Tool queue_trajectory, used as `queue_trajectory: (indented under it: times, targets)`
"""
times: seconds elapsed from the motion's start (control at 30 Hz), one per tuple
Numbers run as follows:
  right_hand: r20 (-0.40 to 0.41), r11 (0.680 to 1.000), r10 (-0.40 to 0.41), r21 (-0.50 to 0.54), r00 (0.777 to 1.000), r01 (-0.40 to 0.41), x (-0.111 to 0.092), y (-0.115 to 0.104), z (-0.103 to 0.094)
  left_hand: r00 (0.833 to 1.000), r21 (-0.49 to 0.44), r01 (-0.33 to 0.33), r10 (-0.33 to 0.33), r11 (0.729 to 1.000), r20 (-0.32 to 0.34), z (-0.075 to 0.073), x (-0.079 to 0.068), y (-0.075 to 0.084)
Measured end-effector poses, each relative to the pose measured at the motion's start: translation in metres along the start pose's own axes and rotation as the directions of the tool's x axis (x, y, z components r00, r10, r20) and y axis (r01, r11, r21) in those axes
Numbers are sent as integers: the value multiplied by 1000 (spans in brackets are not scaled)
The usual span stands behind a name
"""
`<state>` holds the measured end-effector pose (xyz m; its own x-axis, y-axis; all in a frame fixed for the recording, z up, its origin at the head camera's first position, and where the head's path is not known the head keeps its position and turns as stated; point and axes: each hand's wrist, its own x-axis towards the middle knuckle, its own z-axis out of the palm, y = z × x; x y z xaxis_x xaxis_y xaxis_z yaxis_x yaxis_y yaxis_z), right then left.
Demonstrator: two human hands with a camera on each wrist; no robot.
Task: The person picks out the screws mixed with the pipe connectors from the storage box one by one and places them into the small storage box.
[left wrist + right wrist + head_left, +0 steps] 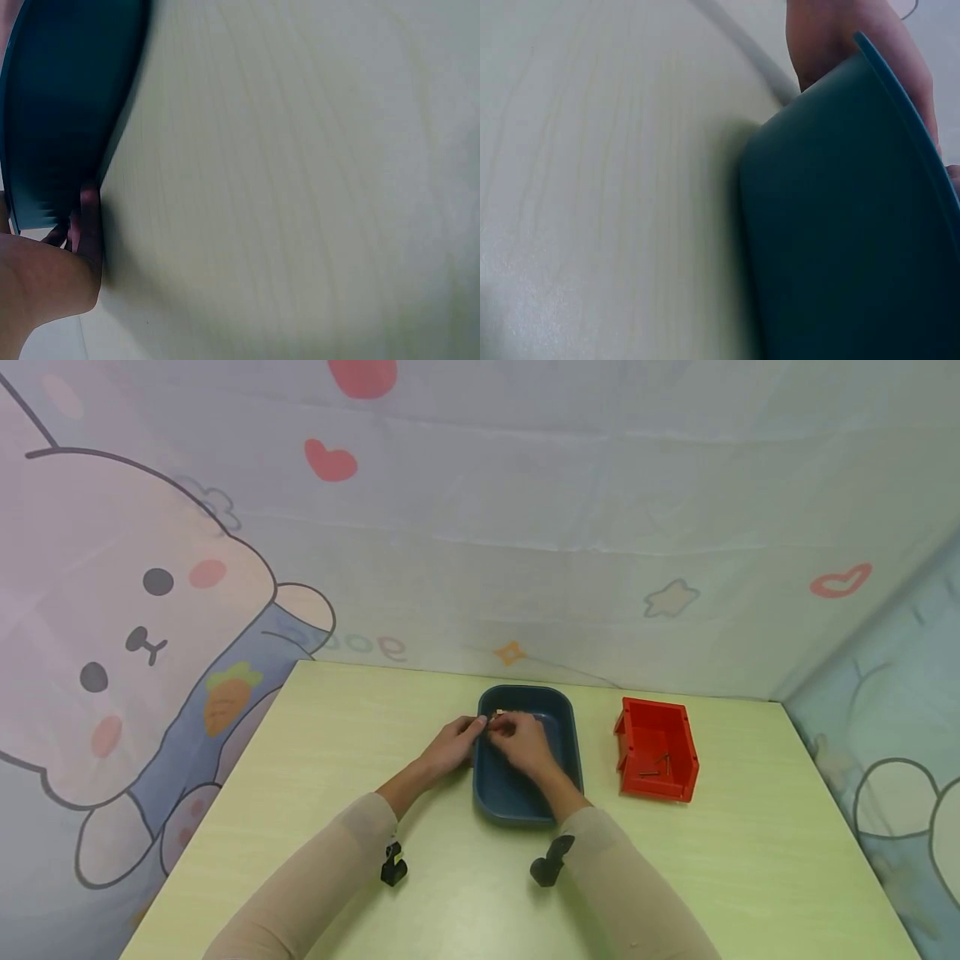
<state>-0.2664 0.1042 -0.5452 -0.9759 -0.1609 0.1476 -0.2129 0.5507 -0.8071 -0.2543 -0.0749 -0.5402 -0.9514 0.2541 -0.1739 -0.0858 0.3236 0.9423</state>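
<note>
A dark blue plastic tray [504, 789] stands on the table. My left hand [454, 743] holds its left wall, thumb at the rim and fingers against the outside; in the left wrist view, those fingers [89, 217] lie along the outer wall. Over the tray's left rim reaches my right hand [523, 745], its fingers bent down inside near the left thumb. Small tan and brownish pieces [498, 713] show just beyond the right fingertips. I cannot tell whether those fingertips pinch one. In the right wrist view the tray's outer wall [840, 202] hides most of the right hand.
Right of the tray stands a red open-front bin [652, 727] with a few thin metal screws [649, 773] in it. A pale wood-grain table [360, 710] carries both containers. Behind it hangs a printed cloth [480, 568], with another side of cloth at the right.
</note>
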Motion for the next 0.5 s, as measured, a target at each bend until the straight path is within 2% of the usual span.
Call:
queue_trajectory:
  times: [0.2,0.5]
  targets:
    - [33,991,-68,-115,997,72,-1,2,2,1000,-24,5,-5,1000,2,2,2,-1]
    - [55,978,-122,-166,991,130,1,3,5,1000,-5,1,-1,1000,-12,1,1,1]
